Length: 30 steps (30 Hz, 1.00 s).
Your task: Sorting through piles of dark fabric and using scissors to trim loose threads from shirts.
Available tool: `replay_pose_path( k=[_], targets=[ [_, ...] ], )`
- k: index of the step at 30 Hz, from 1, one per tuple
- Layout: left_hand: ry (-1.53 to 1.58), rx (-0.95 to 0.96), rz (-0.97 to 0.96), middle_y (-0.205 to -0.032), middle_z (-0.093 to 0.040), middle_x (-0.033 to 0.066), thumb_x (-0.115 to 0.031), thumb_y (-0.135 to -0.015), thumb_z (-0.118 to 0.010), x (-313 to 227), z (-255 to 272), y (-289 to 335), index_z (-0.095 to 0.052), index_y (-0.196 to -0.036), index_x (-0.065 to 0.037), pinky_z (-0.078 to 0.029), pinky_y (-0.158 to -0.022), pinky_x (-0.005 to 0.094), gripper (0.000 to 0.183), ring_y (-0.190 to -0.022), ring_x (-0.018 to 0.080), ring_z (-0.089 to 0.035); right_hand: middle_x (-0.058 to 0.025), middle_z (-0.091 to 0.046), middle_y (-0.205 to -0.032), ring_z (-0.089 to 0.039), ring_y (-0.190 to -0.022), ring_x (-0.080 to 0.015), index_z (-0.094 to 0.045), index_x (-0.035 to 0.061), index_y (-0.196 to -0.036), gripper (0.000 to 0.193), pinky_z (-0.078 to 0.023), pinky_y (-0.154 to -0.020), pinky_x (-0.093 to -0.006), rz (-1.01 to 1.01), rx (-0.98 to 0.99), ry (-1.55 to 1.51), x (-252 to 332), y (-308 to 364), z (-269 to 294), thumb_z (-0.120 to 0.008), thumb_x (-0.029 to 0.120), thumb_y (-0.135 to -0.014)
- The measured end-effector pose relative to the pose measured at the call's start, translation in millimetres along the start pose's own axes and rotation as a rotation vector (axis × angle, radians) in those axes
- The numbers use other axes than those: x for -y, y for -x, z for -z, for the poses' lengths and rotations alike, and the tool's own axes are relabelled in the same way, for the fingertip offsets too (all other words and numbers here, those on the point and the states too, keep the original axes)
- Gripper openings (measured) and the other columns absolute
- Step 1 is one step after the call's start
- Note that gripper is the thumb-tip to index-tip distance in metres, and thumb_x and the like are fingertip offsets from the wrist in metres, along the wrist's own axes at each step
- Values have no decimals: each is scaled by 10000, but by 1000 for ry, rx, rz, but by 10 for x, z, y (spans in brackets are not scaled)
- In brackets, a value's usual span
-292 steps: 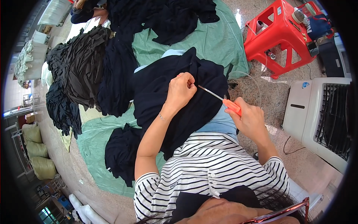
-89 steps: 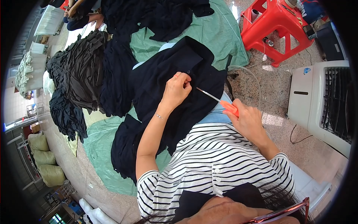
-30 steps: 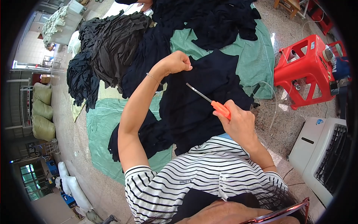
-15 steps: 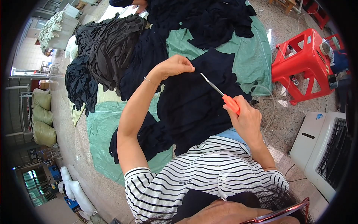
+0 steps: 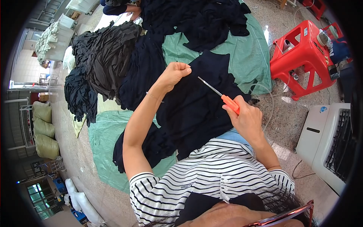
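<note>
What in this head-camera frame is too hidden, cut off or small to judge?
- Left hand: what its closed fingers pinch on the dark garment is hidden.
- Snips: blade tips too small to tell open or closed.
- Another person's arm: cut off by the top edge.
- White appliance: blurred, cropped at the right rim.

Black-and-white striped short-sleeved shirt, red-framed glasses, bare forearms

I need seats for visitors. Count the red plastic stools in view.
1 fully in view: a red plastic stool on the floor at upper right, beside the green sheet. Red parts behind it at the top edge may belong to more; cannot tell.
</note>
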<state>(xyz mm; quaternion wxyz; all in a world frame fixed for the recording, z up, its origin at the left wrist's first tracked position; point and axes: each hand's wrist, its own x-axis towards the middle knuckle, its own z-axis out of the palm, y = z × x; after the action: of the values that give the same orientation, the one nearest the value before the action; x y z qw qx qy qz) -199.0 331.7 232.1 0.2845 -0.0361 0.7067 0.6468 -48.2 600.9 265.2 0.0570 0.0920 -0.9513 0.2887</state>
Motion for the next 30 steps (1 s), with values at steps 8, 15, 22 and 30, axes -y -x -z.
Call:
replay_pose_path(
  k=[8,15,22,30],
  targets=[
    [82,-40,28,-765,-668,-16,-4,-901,-617,-76,-10,60,-700,-855,17,-476,-651,220,97,-675,54,-577,-110,-643,-671,-639,-536,-346,-500,71,-876,374,-463,-441,-433,-33,-25,19,-1,-7,-41,-699,386,-908],
    [-347,-77,-136,-710,-597,-57,17,-824,-624,-143,23,144,-688,-794,3,-393,-578,193,73,-631,21,-508,-147,-642,-681,-644,-607,-378,-583,87,-918,322,-477,-512,-443,34,78,-188,134,69,79,-767,343,-858],
    [-1026,-414,-255,-1427,-453,282,-618,-794,-706,-183,-377,344,-329,-1448,-7,-490,-955,501,971,-1178,439,-580,-155,-637,-663,-650,-626,-401,-602,101,-972,290,-472,-536,-462,-303,-181,-127,-314,52,245,-714,362,-909],
    [-840,-384,-228,-983,-733,204,-418,-724,-821,188,-48,-830,-681,-1162,41,-535,-878,401,650,-978,332,-705,-205,-658,-730,-649,-700,-445,-616,104,-1010,282,-472,-591,-496,-302,-263,-82,-450,78,190,-675,369,-937]
  ],
)
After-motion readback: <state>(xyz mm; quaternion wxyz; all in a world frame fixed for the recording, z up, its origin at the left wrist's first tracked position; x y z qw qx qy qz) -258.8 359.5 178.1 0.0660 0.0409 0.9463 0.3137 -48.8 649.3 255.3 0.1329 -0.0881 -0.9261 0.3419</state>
